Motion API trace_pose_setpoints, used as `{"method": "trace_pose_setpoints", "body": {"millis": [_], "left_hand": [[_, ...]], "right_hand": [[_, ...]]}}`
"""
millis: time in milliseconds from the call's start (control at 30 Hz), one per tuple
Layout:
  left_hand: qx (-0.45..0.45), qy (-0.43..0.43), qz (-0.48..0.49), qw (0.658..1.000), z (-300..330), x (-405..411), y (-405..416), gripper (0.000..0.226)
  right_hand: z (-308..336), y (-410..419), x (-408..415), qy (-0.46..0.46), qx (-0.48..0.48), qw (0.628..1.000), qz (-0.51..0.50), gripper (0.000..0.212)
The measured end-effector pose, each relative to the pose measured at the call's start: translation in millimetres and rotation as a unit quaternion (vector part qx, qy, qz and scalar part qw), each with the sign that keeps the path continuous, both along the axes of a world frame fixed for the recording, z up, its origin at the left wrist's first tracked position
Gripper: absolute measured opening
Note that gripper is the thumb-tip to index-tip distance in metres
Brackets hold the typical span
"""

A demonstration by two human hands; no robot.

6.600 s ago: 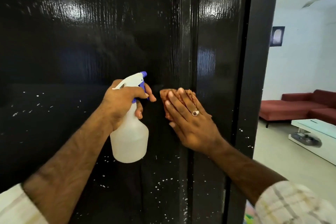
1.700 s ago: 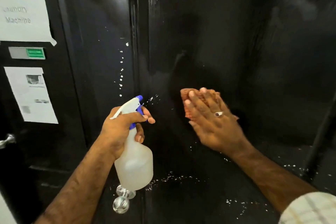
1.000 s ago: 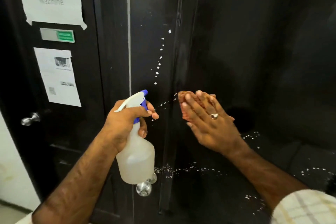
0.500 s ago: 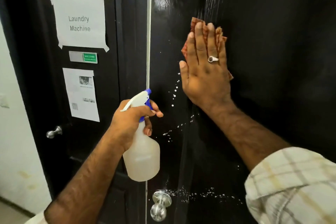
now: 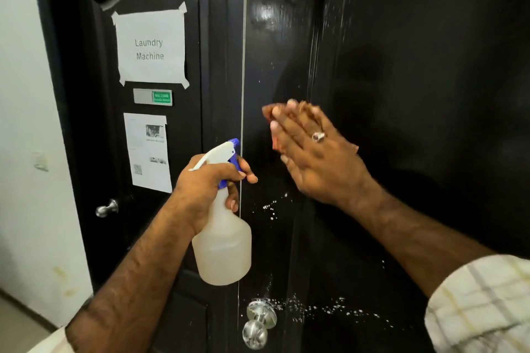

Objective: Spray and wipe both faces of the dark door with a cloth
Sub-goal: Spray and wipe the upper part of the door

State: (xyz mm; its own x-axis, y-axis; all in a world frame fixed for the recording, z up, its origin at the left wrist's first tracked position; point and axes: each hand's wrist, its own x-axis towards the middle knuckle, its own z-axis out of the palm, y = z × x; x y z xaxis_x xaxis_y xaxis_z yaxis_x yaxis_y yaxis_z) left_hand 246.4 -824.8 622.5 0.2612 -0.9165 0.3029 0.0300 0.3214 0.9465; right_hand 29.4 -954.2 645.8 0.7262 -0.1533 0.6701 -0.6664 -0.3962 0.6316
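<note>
The dark glossy door (image 5: 415, 71) fills the right half of the head view, with white droplets low on its face. My right hand (image 5: 312, 157) lies flat with straight fingers and presses an orange-brown cloth (image 5: 272, 123) against the door near its left edge; the hand is blurred, and most of the cloth is hidden under it. My left hand (image 5: 206, 186) grips the neck of a translucent spray bottle (image 5: 223, 243) with a white and blue trigger head, held just left of the door's edge, nozzle toward the door.
A silver round door knob (image 5: 258, 324) sticks out low on the door's edge. Behind on the left stands a second dark door (image 5: 86, 94) with a "Laundry Machine" paper sign (image 5: 150, 49), another notice and its own knob (image 5: 106, 208). A white wall (image 5: 25, 123) is at far left.
My right hand has slid the cloth down the door from high up to about bottle height. The left hand and bottle stayed roughly in place.
</note>
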Motion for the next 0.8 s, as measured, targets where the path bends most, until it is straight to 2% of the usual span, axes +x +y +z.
{"method": "trace_pose_setpoints", "body": {"millis": [67, 167, 267, 333, 433, 500, 533, 633, 700, 800], "left_hand": [[0.000, -0.007, -0.002, 1.000, 22.2, 0.0, -6.8, 0.012], [-0.015, -0.010, -0.003, 1.000, 50.5, -0.9, -14.5, 0.013], [-0.034, 0.006, -0.001, 0.999, 60.6, -0.1, -16.2, 0.013], [-0.046, 0.023, -0.003, 0.999, 58.4, 4.9, -13.9, 0.013], [-0.041, 0.020, -0.003, 0.999, 51.7, 20.2, -9.1, 0.013], [-0.032, 0.008, -0.007, 0.999, 50.9, 38.0, -9.3, 0.013], [-0.030, 0.000, -0.009, 1.000, 50.9, 46.6, -10.4, 0.015], [-0.024, -0.019, -0.020, 0.999, 56.1, 68.5, -21.6, 0.026], [-0.025, -0.030, -0.039, 0.998, 58.5, 79.0, -31.3, 0.030], [-0.030, -0.029, -0.074, 0.996, 65.8, 91.0, -45.9, 0.034]], "right_hand": [[59.8, -2.0, 13.4, -0.079, -0.033, 0.996, 0.004, 0.065], [123.9, 0.6, 31.5, -0.153, -0.029, 0.988, -0.002, 0.068], [113.0, 2.8, 46.4, -0.180, -0.013, 0.984, -0.002, 0.069], [66.7, 6.0, 50.5, -0.132, 0.009, 0.991, 0.008, 0.069], [-11.8, 11.2, 40.4, -0.008, 0.052, 0.998, 0.026, 0.070], [-22.9, 8.0, 32.7, 0.032, 0.039, 0.998, 0.030, 0.069], [-10.7, 3.7, 31.7, 0.022, 0.021, 0.999, 0.027, 0.067], [71.5, -3.5, 48.1, -0.104, -0.040, 0.994, 0.005, 0.066], [125.1, -2.3, 68.7, -0.190, -0.046, 0.981, -0.021, 0.069], [144.9, -1.0, 98.6, -0.247, -0.048, 0.967, -0.036, 0.071]]}}
